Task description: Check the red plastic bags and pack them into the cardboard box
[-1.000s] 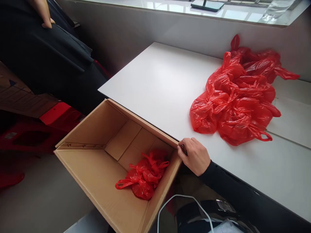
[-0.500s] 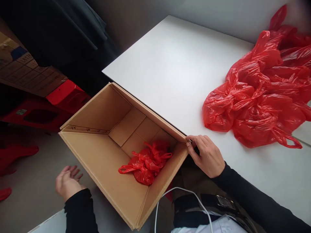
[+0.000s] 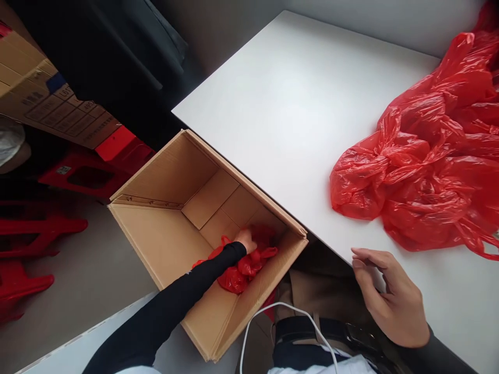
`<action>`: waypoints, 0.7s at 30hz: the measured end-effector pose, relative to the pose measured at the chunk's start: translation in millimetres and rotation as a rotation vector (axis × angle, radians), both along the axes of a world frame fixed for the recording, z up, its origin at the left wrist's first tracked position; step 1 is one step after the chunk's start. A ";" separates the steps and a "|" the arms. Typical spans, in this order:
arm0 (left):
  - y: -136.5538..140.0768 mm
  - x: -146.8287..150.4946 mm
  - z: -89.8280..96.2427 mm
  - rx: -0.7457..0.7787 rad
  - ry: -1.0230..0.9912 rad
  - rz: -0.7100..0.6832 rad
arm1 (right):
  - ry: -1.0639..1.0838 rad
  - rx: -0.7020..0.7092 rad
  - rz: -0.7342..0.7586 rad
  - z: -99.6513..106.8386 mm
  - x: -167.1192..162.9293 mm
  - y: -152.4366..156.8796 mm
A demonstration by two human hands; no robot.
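L hand [image 3: 246,240] in bags [image 3: 234,281] by right edge of box [image 3: 159,239], can't tell if pinching, R hand [image 3: 398,304] loosely spread, not bracing, so snag cld tip it.

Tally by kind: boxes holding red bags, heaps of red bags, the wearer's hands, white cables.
Cardboard box: 1
Bag heaps, inner heap and table heap: 2
Left hand, right hand: 2
White cable: 1
Total: 6

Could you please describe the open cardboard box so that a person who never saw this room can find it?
Start from the white table. Along its lower-left edge in the picture is the cardboard box, with the left hand inside it on red plastic bags. Unlike the printed carton further left, it shows brown inner walls through its open top.
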State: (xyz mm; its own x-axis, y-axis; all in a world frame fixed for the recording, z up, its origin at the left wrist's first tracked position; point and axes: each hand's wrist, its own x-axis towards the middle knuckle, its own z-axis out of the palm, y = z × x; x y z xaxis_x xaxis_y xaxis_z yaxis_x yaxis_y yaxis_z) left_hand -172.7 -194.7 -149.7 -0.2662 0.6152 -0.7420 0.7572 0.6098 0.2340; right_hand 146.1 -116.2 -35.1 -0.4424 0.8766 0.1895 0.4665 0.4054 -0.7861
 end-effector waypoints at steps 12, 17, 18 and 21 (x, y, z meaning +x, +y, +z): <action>-20.6 8.9 23.3 -0.048 0.128 0.196 | -0.031 0.157 0.026 -10.9 10.1 1.3; -5.0 -1.2 6.9 0.019 0.091 0.243 | -0.028 0.130 0.055 -14.2 18.1 -3.1; -5.6 -11.3 9.6 0.045 0.100 0.259 | -0.025 0.126 0.045 -14.7 18.4 -4.3; -13.1 -57.3 26.2 0.093 0.164 0.315 | -0.038 0.148 -0.019 -15.1 15.2 -7.7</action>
